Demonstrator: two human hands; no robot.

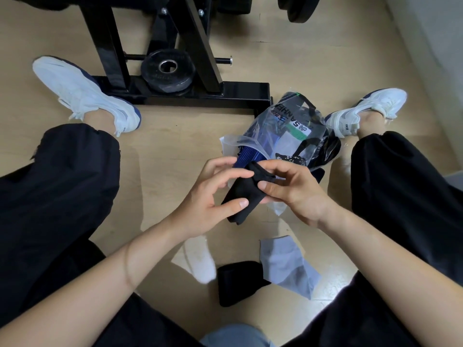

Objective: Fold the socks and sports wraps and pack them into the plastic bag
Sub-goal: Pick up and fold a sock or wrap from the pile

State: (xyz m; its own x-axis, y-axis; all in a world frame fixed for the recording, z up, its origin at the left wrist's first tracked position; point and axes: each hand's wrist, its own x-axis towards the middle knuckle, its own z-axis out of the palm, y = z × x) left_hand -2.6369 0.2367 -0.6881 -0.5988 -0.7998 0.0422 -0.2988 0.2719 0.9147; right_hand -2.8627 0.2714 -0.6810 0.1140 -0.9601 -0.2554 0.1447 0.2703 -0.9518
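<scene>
Black trousers [57, 186], white sneakers [82, 93].

Bright, even light; wide-angle bending at edges, perhaps slight blur.

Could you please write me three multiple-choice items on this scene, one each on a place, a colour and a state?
1. Where does the plastic bag lie?
A. on the floor by the right shoe
B. on a lap
C. on a chair

2. What colour is the sock that the left hand and right hand hold?
A. white
B. black
C. red

3. The blue-grey sock is:
A. inside the bag
B. loose on the floor
C. on a foot

Key: 1 A, it lies beside that shoe; 2 B, the gripped cloth is black; 3 B, it lies flat near the knees.
</scene>
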